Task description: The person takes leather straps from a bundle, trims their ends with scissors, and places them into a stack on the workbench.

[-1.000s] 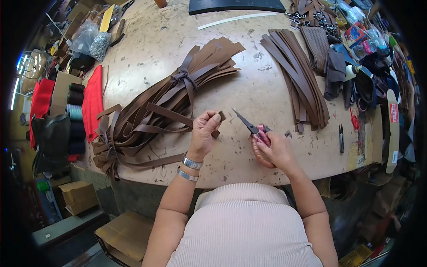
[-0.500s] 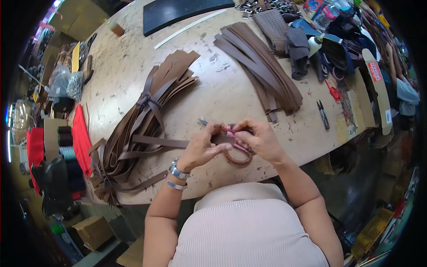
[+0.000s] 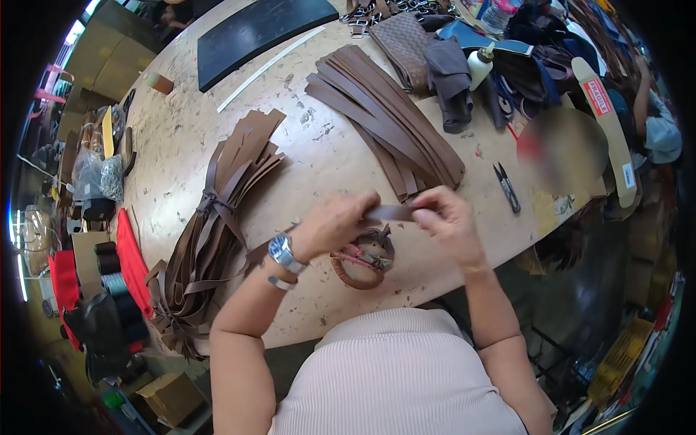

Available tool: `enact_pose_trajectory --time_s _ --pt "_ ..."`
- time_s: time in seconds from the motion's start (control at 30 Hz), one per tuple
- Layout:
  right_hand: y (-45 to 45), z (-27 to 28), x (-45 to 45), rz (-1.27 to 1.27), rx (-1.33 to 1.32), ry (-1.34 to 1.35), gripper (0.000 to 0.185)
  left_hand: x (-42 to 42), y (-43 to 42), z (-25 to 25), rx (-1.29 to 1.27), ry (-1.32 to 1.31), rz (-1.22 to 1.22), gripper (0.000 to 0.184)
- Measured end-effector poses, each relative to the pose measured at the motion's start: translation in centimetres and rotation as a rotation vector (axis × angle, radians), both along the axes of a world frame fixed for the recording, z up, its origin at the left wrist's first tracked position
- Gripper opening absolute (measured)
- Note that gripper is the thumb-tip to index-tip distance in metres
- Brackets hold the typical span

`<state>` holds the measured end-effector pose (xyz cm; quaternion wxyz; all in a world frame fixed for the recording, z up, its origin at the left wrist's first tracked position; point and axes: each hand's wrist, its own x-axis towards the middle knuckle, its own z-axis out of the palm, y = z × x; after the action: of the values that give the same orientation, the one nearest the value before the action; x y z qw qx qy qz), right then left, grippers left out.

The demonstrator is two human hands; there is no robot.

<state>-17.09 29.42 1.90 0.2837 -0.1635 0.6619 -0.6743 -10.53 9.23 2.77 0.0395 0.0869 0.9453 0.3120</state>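
Observation:
A brown strap [image 3: 391, 212] is stretched level between my two hands above the table. My left hand [image 3: 335, 223] is closed around it, and the fingers of my right hand [image 3: 448, 220] pinch its other end. Just below my left hand lies a small round basket with a brown braided rim [image 3: 349, 277]; pink-handled snips [image 3: 354, 254] and dark scraps rest in it. On the left, a tied bundle of brown straps [image 3: 210, 217] spreads over the table, and a strip from its side runs behind my left wrist. Past my right hand lies a flat stack of brown straps [image 3: 391, 119].
Black thread snips [image 3: 506, 188] lie to the right on the table [image 3: 312, 319]. A black board [image 3: 264, 36] and a white strip [image 3: 268, 69] are at the back. Pouches, a white bottle [image 3: 480, 65] and metal clasps crowd the far right. Red cloth [image 3: 133, 261] hangs at the left edge.
My hands have drawn apart, the right one moving right, with the strap now taut between them. The pink-handled thing that was at my fingers now lies in the basket. The view has shifted.

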Motion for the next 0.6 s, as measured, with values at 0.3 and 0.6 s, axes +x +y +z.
enact_pose_trajectory --time_s 0.3,0.6 --pt "6.5 -2.0 -4.5 -0.454 -0.103 -0.029 0.009 -13.2 -8.0 1.4 -0.644 0.493 0.167 0.013" --pt "3.5 -5.3 -5.2 -0.494 0.038 0.053 0.011 -15.4 -7.2 -4.8 -0.558 0.314 0.304 0.063"
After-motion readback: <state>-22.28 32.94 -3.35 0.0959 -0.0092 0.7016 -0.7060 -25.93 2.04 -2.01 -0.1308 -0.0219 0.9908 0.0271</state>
